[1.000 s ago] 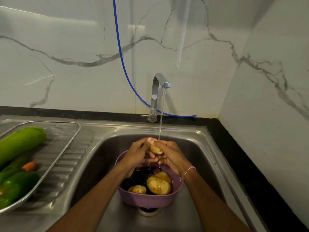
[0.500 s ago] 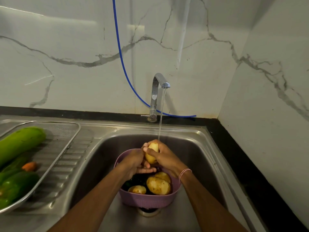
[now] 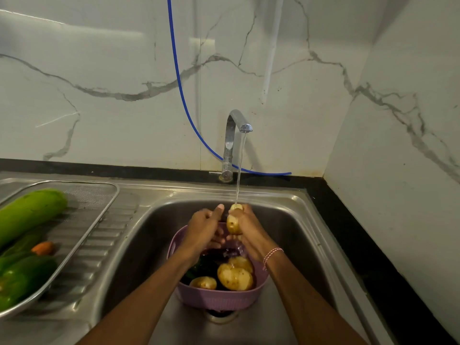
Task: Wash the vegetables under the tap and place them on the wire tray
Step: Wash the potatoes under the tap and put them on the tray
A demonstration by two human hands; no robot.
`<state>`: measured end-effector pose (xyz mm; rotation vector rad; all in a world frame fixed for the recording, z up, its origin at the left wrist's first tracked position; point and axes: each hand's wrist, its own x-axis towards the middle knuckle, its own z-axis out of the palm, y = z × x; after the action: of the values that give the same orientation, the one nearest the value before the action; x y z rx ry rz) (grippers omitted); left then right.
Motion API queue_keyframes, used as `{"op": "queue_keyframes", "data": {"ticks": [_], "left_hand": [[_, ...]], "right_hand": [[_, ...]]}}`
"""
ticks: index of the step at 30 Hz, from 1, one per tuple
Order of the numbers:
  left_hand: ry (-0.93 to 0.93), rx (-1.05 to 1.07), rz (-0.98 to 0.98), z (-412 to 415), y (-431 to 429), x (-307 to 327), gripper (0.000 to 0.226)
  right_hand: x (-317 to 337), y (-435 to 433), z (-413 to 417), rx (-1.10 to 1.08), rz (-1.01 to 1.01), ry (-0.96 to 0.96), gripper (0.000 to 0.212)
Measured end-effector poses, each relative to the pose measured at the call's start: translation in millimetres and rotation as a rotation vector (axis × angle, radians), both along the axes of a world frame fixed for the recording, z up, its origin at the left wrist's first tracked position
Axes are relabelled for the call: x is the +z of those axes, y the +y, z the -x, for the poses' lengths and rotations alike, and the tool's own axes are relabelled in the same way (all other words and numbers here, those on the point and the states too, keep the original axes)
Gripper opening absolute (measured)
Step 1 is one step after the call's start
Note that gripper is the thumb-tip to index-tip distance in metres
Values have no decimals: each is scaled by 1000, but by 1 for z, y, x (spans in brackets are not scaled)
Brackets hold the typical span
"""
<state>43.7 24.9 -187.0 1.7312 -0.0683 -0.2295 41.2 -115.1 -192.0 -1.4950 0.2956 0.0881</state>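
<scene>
While water from the curved steel tap (image 3: pixel 232 143) runs onto it, one potato (image 3: pixel 234 224) stands upright in the right hand's (image 3: pixel 250 229) curled fingers, over the sink (image 3: pixel 296 235). The left hand (image 3: pixel 204 227) is alongside, fingers curled; whether it touches the potato is unclear. Below, covering the drain: one ribbed purple plastic basket (image 3: pixel 214 298) with three potatoes (image 3: pixel 235 277) and some dark vegetables. At left: one wire tray (image 3: pixel 110 186) holding smooth green vegetables (image 3: pixel 29 210) and one carrot (image 3: pixel 43 248). One blue hose (image 3: pixel 184 95) runs behind.

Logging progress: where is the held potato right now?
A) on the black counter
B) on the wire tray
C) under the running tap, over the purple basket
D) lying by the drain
C: the right hand grips the potato in the water stream from the tap, above the purple basket in the sink.
</scene>
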Motion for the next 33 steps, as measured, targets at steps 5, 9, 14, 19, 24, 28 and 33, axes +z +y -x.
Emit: {"op": "queue_keyframes", "data": {"ticks": [5, 9, 14, 19, 24, 28, 33], "left_hand": [[9, -6, 69, -6, 0, -3, 30], [129, 64, 275, -15, 6, -7, 32], [201, 60, 521, -22, 6, -9, 26], [144, 104, 526, -21, 7, -9, 28], [27, 201, 328, -24, 3, -15, 39], [-105, 136, 161, -25, 9, -13, 42], [-319, 14, -92, -24, 12, -11, 47]], "right_hand": [[-15, 0, 3, 158, 144, -191, 41], [-12, -7, 1, 56, 195, -235, 47], [-14, -5, 1, 48, 196, -273, 64], [-9, -5, 3, -103, 271, -307, 63], [-10, -9, 3, -151, 318, -313, 42], [-13, -9, 1, 21, 244, -271, 45], [-19, -9, 1, 110, 255, -223, 47]]}}
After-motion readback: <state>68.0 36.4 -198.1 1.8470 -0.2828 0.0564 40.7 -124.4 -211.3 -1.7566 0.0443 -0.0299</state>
